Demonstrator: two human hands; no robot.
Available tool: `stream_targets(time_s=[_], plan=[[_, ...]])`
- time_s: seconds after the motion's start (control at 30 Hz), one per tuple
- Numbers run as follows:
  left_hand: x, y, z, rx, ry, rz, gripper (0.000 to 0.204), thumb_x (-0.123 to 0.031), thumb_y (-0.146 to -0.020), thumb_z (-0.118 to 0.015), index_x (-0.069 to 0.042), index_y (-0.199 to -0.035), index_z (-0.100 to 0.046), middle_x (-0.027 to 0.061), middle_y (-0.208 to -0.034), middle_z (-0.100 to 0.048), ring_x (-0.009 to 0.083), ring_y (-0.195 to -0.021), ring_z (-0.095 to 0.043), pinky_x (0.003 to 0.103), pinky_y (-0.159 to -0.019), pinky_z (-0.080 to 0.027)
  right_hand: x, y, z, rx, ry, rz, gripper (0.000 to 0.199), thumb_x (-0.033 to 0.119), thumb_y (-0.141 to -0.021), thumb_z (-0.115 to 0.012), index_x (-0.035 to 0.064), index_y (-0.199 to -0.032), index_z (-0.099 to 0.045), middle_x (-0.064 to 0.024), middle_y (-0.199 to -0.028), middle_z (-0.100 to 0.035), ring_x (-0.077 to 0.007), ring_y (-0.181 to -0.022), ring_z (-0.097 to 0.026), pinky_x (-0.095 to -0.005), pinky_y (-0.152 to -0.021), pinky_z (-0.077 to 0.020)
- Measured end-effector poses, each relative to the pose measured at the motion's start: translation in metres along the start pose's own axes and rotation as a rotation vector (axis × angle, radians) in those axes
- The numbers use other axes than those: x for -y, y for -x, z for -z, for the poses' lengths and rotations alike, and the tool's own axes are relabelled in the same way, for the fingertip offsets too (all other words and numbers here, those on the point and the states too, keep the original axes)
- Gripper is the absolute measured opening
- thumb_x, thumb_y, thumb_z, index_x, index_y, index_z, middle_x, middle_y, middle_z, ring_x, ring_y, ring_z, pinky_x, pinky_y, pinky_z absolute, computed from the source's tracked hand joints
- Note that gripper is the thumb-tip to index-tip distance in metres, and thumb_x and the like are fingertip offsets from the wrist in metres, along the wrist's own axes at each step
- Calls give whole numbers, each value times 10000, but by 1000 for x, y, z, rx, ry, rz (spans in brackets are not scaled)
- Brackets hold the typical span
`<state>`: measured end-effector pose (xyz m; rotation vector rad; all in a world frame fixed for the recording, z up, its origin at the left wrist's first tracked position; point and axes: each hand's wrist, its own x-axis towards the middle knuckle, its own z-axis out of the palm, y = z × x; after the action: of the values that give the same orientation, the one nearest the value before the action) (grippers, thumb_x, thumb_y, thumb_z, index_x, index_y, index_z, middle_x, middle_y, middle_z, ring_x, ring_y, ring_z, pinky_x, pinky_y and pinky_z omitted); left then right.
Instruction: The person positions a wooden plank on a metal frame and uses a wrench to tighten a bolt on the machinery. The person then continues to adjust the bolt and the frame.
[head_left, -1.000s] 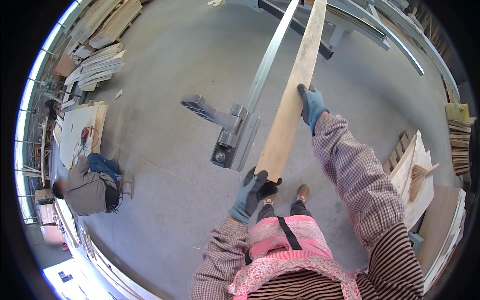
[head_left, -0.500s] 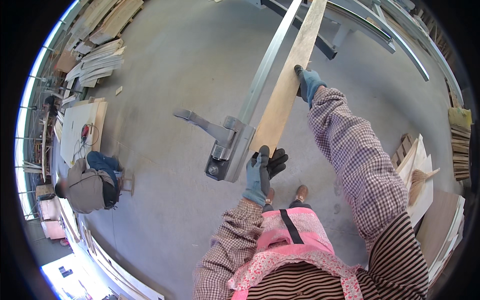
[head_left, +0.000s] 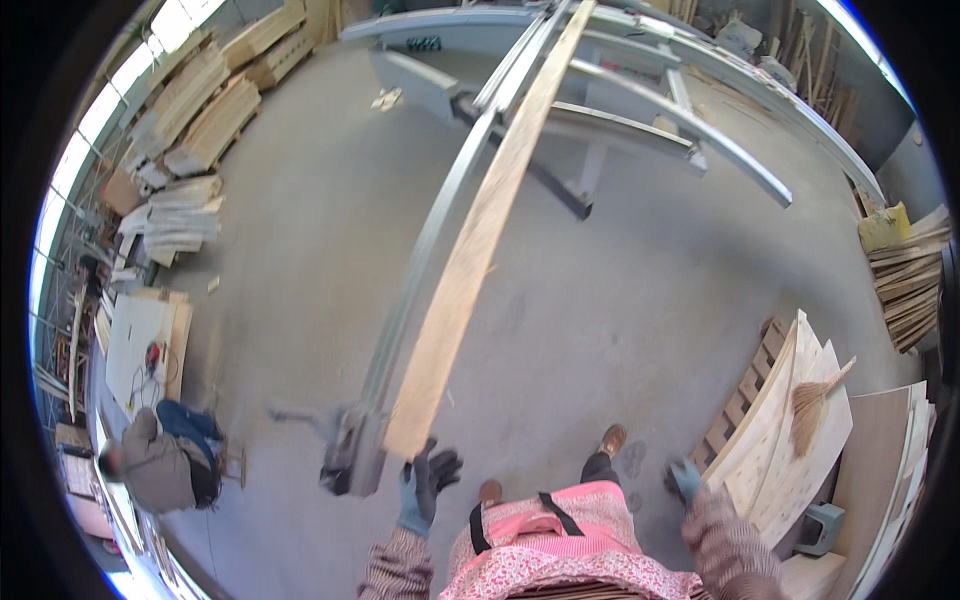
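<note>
A long pale wooden plank lies along a grey metal rail and runs from just ahead of me up to the far machine. My left hand, in a blue and black glove, is at the plank's near end with its fingers spread, touching the end. My right hand, also gloved, hangs low at my right side, away from the plank; it is blurred and holds nothing that I can see. A grey stop block sits on the rail's near end, beside my left hand.
The rail belongs to a large grey sliding-table machine at the top. A person crouches at lower left. Curved plywood sheets with a broom lean at right. Timber stacks line the left wall, and more boards lie far right.
My right hand has let go of the plank's edge and dropped to my side. The plank has slid forward along the rail, and my left hand's fingers have spread at its end.
</note>
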<state>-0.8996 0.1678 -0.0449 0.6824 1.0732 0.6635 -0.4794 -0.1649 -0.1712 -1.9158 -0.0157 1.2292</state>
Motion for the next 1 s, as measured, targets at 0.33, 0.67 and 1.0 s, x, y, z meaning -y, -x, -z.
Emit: stream_targets(time_s=[0.33, 0.67, 1.0], plan=[[88, -79, -283, -75, -120, 235, 310, -128, -885, -575, -23, -1167, -500, 170, -975, -627, 248, -802, -646, 316, -631, -550, -75, 26, 240, -565, -608, -517, 179, 223, -893, -512, 78, -986, -558, -97, -774, -580, -223, -616, -563, -312, -506, -443], [55, -228, -631, 408, -350, -283, 388, -54, -886, -551, 2, -1258, -457, 130, -1197, -564, 185, -1070, -573, 280, -855, -487, 253, -200, 336, -224, -353, 101, 351, 227, -883, -558, 63, -1191, -517, -113, -898, -641, -196, -735, -618, -289, -624, -484], [32, -379, -951, 361, -907, -1069, 437, -147, -761, -684, -33, -1159, -545, 144, -1234, -527, 334, -1162, -479, 404, -979, -386, 271, -309, 569, -191, -650, -130, 185, 252, -903, -509, 101, -980, -583, -60, -649, -579, -190, -515, -555, -318, -409, -421]])
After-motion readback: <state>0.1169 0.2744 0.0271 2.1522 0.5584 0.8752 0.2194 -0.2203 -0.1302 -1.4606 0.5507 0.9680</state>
